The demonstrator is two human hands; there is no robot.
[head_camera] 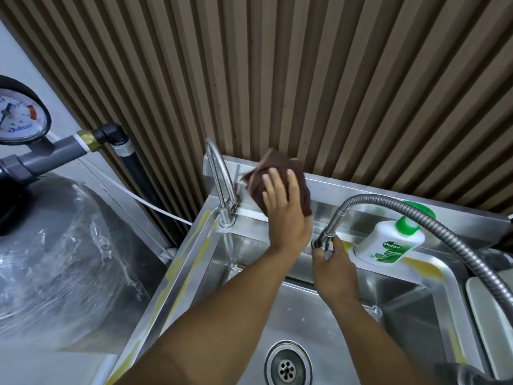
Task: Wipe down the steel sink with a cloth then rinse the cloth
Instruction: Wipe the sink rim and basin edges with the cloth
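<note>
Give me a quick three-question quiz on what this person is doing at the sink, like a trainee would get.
1. True or false: the left hand presses the brown cloth flat against the sink's back wall.
2. The right hand grips: A) the pressure gauge, B) the flexible hose tap, C) the drain.
3. Fill in: the soap bottle stands to the ____ of the right hand.
Key: 1 true; 2 B; 3 right.

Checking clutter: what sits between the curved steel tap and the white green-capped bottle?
Head view: left hand pressing brown cloth, right hand gripping flexible steel hose nozzle.
</note>
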